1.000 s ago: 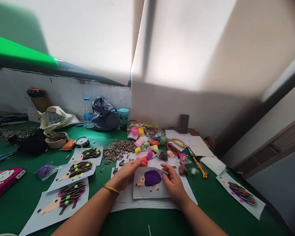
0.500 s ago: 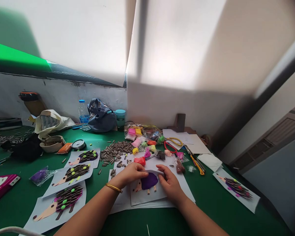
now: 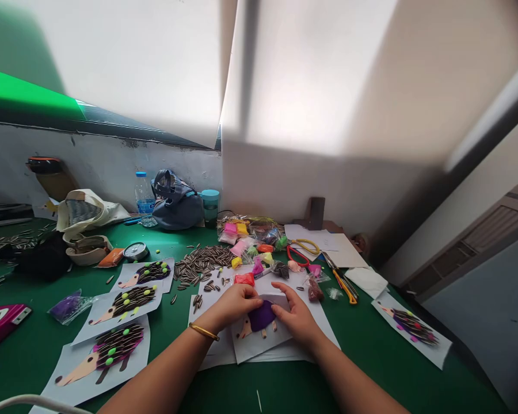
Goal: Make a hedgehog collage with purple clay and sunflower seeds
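Observation:
A sheet with a hedgehog picture [image 3: 254, 348] lies tilted on a stack of white paper [image 3: 328, 336]. The hedgehog has a smooth purple clay body [image 3: 261, 315] and a peach face and feet. My left hand [image 3: 237, 305] is closed on the sheet's upper left part, thumb at the purple clay's edge. On the other side, my right hand [image 3: 300, 316] has its thumb on the purple body's right edge and its fingers at the sheet's upper edge, gripping it; some fingertips are hidden. A red clay packet [image 3: 244, 279] lies just beyond my left hand.
Sunflower seeds [image 3: 202, 263] are heaped behind the paper. Clay packets [image 3: 259, 250], red scissors [image 3: 297, 256] and a yellow cutter [image 3: 343, 284] lie at the back right. Finished seed hedgehogs [image 3: 116, 348] rest at left, another hedgehog card [image 3: 412, 328] at right. A toothpick [image 3: 259, 401] lies in front.
The hedgehog sheet has turned a little clockwise and shifted slightly right between my hands. My right index finger is now straighter. The whole view has moved slightly.

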Demonstrator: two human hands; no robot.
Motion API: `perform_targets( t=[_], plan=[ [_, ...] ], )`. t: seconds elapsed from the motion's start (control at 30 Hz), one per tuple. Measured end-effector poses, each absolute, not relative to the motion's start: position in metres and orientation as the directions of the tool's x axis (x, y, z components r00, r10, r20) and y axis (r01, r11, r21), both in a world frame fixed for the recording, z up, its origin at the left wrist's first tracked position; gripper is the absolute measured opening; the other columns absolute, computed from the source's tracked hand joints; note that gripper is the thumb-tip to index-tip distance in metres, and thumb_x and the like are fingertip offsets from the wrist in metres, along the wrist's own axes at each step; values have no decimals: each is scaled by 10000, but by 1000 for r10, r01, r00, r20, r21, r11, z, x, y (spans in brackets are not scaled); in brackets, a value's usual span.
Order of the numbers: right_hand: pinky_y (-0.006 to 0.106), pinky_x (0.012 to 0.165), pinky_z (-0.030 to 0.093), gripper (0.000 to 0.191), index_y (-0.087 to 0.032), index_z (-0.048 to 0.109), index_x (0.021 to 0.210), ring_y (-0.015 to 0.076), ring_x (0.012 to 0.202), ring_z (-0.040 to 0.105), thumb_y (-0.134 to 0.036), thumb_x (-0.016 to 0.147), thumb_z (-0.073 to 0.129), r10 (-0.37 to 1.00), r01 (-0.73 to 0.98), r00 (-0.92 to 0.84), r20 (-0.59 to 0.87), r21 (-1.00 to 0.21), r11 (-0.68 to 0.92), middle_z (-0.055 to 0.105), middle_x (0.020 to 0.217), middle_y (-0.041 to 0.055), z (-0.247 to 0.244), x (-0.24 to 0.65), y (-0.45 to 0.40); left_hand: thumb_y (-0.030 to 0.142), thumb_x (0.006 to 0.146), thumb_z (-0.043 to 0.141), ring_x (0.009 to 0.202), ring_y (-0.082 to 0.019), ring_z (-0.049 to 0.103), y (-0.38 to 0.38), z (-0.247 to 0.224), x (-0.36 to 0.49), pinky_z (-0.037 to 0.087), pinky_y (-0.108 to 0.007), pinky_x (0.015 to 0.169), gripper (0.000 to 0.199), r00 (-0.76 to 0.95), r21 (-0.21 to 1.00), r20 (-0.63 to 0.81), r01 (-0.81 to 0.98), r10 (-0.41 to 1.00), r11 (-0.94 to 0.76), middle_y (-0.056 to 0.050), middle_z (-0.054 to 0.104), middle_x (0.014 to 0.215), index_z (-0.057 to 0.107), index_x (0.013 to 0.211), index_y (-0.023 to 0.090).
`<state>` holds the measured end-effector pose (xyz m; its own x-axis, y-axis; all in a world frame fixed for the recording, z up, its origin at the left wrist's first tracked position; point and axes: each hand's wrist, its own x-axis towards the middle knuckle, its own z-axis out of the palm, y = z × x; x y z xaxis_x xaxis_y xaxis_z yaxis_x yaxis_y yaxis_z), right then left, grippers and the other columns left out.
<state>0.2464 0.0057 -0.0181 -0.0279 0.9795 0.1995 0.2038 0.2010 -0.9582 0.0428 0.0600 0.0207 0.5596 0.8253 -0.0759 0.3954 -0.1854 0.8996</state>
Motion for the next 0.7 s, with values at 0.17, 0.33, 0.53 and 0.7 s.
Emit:
perform_targets(
  t=[0.17, 0.33, 0.53, 0.7],
  plan=[
    [470, 1082, 397, 504, -260, 613, 1252, 273, 1273, 520, -251, 755, 691, 986, 203, -44, 161, -965, 167, 589, 1346, 74, -17, 246, 9, 393, 727, 648, 635, -144, 487, 60, 25, 36, 336, -238, 561, 238, 626, 896, -151, 414, 765, -162, 9, 573, 672, 670, 706, 157],
    [439, 1034, 437, 515, -259, 618, 1241, 278, 1246, 536, -323, 741, 723, 989, 183, -65, 131, -973, 141, 602, 1328, 72, -15, 243, 9, 411, 728, 658, 647, -149, 493, 61, 25, 31, 329, -243, 565, 256, 638, 895, -140, 409, 758, -179, 6, 579, 672, 681, 698, 158],
    [320, 656, 516, 482, -187, 673, 1007, 222, 748, 654, -614, 790, 614, 987, 98, -149, -57, -994, -43, 710, 851, 52, -8, 245, 10, 414, 753, 613, 586, -132, 433, 60, 20, 38, 295, -252, 538, 285, 517, 905, -87, 399, 852, -150, 18, 505, 610, 623, 638, 154],
    [271, 597, 459, 428, -160, 668, 927, 180, 659, 607, -528, 715, 728, 961, 100, -235, -148, -987, -127, 679, 759, 17, -5, 243, 13, 419, 753, 625, 629, -141, 474, 57, 29, 31, 327, -244, 562, 266, 585, 895, -130, 417, 800, -160, 14, 546, 673, 640, 729, 154]
  ],
)
